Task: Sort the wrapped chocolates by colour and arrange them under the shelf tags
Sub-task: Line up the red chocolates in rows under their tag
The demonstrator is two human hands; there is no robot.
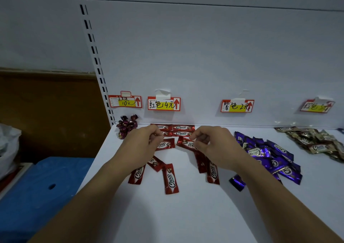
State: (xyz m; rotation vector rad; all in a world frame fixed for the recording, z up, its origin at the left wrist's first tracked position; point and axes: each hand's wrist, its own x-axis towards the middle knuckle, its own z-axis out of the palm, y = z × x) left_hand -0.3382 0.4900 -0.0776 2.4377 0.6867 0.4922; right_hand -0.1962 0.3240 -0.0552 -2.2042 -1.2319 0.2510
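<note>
- Pinching a red foil-wrapped chocolate bar (166,144) was the left hand (141,143).
- At 3 o'clock of it, the right hand (214,146) pinched a second red bar (185,142).

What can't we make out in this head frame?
Head view only.
1. Rightmost tag: blurred, price unreadable.
2. Red chocolates in the back rows: partly hidden by left hand and right hand.
3. Beige chocolates: cut off by right edge.

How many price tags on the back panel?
4: leftmost tag above the twist-wrapped sweets, second tag above the red bars, third tag above the purple pile, rightmost tag. Others may lie off-frame.
</note>
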